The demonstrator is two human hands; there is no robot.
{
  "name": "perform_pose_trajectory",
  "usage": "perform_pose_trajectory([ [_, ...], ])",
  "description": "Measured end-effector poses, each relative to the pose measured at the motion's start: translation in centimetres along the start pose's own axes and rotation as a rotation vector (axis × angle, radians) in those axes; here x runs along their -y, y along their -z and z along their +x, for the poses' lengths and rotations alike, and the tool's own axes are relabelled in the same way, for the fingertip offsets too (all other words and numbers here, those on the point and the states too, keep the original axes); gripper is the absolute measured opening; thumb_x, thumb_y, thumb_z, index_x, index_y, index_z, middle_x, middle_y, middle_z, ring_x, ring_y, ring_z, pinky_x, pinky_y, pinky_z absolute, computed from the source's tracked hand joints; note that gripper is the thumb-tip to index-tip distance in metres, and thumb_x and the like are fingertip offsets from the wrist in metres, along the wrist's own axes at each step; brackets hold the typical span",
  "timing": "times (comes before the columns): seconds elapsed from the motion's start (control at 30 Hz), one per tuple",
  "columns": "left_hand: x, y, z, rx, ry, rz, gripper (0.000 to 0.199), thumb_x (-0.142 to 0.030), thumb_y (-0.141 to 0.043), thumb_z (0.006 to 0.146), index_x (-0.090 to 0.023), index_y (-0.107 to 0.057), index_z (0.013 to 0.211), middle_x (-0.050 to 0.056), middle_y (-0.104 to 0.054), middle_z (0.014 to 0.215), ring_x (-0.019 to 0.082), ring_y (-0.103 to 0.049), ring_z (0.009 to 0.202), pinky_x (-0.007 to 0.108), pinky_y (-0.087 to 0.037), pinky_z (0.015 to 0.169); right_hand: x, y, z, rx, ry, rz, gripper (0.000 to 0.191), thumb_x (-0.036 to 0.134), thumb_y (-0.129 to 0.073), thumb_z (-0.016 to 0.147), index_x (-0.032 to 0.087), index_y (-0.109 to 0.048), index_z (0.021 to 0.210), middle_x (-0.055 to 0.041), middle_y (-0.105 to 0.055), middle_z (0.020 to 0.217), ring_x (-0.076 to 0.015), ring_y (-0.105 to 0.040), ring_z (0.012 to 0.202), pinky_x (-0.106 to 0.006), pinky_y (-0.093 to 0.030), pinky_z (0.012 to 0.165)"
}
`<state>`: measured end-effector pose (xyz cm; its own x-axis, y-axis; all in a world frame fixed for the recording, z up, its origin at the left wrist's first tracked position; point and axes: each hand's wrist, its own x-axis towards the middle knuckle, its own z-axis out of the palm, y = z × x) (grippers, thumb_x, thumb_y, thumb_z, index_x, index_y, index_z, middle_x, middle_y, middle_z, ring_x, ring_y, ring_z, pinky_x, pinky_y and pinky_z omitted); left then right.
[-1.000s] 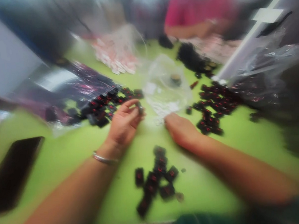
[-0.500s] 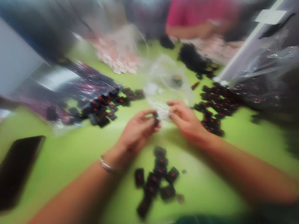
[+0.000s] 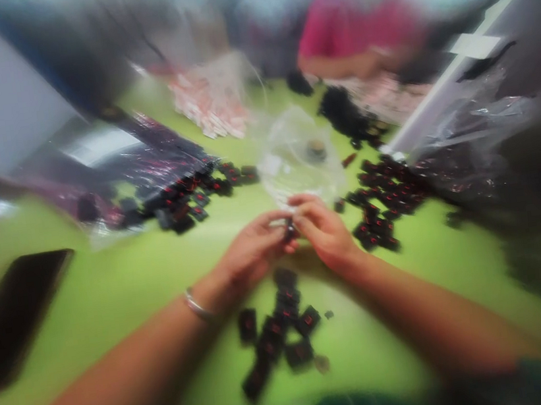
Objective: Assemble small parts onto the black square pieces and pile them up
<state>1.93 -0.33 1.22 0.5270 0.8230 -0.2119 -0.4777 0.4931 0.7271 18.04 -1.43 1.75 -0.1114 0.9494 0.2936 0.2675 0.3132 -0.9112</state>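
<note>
My left hand (image 3: 260, 244) is closed on a small black piece (image 3: 290, 228), held between thumb and fingers. My right hand (image 3: 321, 229) meets it there, its thumb and fingertips pinched at the piece; whether it also holds something small is hidden. Just beyond the fingertips lies a clear plastic bag (image 3: 292, 140) with small whitish bits at its near edge. Between my forearms, several black square pieces with red marks (image 3: 273, 335) lie in a loose cluster on the green table (image 3: 197, 365).
More black and red pieces lie in heaps at left (image 3: 190, 196) and right (image 3: 388, 190), beside plastic bags. A dark flat slab (image 3: 21, 315) rests at far left. Across the table, a person in a pink top (image 3: 352, 32) sits behind a pale pink-white pile (image 3: 210, 104).
My right hand has come away from the whitish bits by the bag and moved left and nearer. Its fingertips now meet the black piece in my left hand.
</note>
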Motion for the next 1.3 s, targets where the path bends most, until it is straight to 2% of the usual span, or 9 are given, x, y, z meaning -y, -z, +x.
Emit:
perform_pose_trajectory([
  [0.37,-0.2,-0.3,-0.1,0.007,-0.010,0.001,0.032,-0.015,-0.077,0.069,-0.012,-0.066,0.099,0.006,-0.067,0.083,0.012,-0.062,0.066,0.024,-0.047,0.064,-0.4,-0.1,-0.1,0.002,0.163,-0.108,0.015,0.026,-0.050,0.090,0.020,-0.054,0.078,-0.0100,-0.055,0.109,-0.0204,-0.053,0.111,-0.040,-0.040,0.099],
  [0.63,0.0,-0.1,0.0,-0.008,-0.084,0.067,0.031,-0.019,-0.077,0.070,-0.013,-0.066,0.098,0.006,-0.068,0.080,0.011,-0.060,0.065,0.025,-0.047,0.065,-0.1,-0.2,-0.2,-0.021,0.190,-0.176,0.008,0.019,-0.052,0.086,0.020,-0.055,0.079,-0.0111,-0.053,0.111,-0.0210,-0.050,0.113,-0.042,-0.037,0.103],
  [0.77,0.3,0.3,0.1,-0.009,-0.158,0.138,0.029,-0.021,-0.077,0.071,-0.015,-0.067,0.097,0.006,-0.069,0.085,0.013,-0.062,0.069,0.027,-0.048,0.068,0.0,-0.3,-0.2,-0.046,0.062,-0.082,0.004,0.025,-0.057,0.083,0.022,-0.053,0.084,-0.0104,-0.049,0.121,-0.0211,-0.047,0.119,-0.041,-0.041,0.100],
  [0.87,0.4,0.6,0.2,0.003,-0.197,0.166,0.026,-0.021,-0.075,0.072,-0.016,-0.067,0.096,0.004,-0.069,0.084,0.013,-0.062,0.070,0.028,-0.049,0.070,-0.5,-0.2,0.0,-0.002,-0.111,0.072,0.020,0.034,-0.062,0.079,0.022,-0.052,0.090,-0.0098,-0.045,0.130,-0.0204,-0.049,0.118,-0.036,-0.049,0.090],
  [0.93,0.3,0.6,0.2,0.016,-0.198,0.169,0.026,-0.021,-0.075,0.073,-0.017,-0.067,0.097,0.004,-0.069,0.082,0.013,-0.063,0.069,0.028,-0.049,0.070,-0.8,0.1,0.3,0.054,-0.201,0.142,0.026,0.040,-0.065,0.076,0.021,-0.053,0.090,-0.0086,-0.053,0.120,-0.0194,-0.056,0.107,-0.033,-0.051,0.084],
  [1.0,0.2,0.6,0.3,0.022,-0.191,0.168,0.031,-0.022,-0.075,0.073,-0.017,-0.066,0.103,0.005,-0.070,0.083,0.013,-0.063,0.070,0.028,-0.049,0.070,-0.7,0.4,0.4,0.086,-0.260,0.177,0.027,0.044,-0.063,0.078,0.020,-0.056,0.087,-0.0055,-0.061,0.097,-0.0167,-0.061,0.088,-0.031,-0.053,0.076],
  [1.07,0.2,0.7,0.3,0.011,-0.177,0.168,0.038,-0.022,-0.075,0.073,-0.017,-0.065,0.110,0.005,-0.070,0.086,0.014,-0.064,0.072,0.028,-0.050,0.070,-0.1,0.6,0.5,0.080,-0.287,0.144,0.025,0.044,-0.058,0.082,0.018,-0.059,0.083,-0.0021,-0.061,0.078,-0.0134,-0.059,0.069,-0.028,-0.052,0.066],
  [1.2,0.3,1.2,0.4,-0.039,-0.171,0.219,0.041,-0.021,-0.076,0.072,-0.016,-0.065,0.112,0.007,-0.071,0.093,0.015,-0.066,0.075,0.031,-0.052,0.074,1.3,0.6,0.5,0.047,-0.351,0.009,0.015,0.031,-0.060,0.078,0.016,-0.063,0.076,-0.0001,-0.062,0.068,-0.0092,-0.051,0.052,-0.023,-0.046,0.050],
  [1.3,0.4,1.4,0.5,-0.037,-0.190,0.281,0.038,-0.021,-0.075,0.073,-0.016,-0.066,0.109,0.007,-0.071,0.091,0.016,-0.066,0.076,0.031,-0.053,0.075,1.8,0.4,0.5,0.028,-0.418,-0.003,0.012,0.027,-0.061,0.075,0.016,-0.062,0.070,0.0015,-0.060,0.061,-0.0084,-0.049,0.046,-0.021,-0.043,0.042],
])
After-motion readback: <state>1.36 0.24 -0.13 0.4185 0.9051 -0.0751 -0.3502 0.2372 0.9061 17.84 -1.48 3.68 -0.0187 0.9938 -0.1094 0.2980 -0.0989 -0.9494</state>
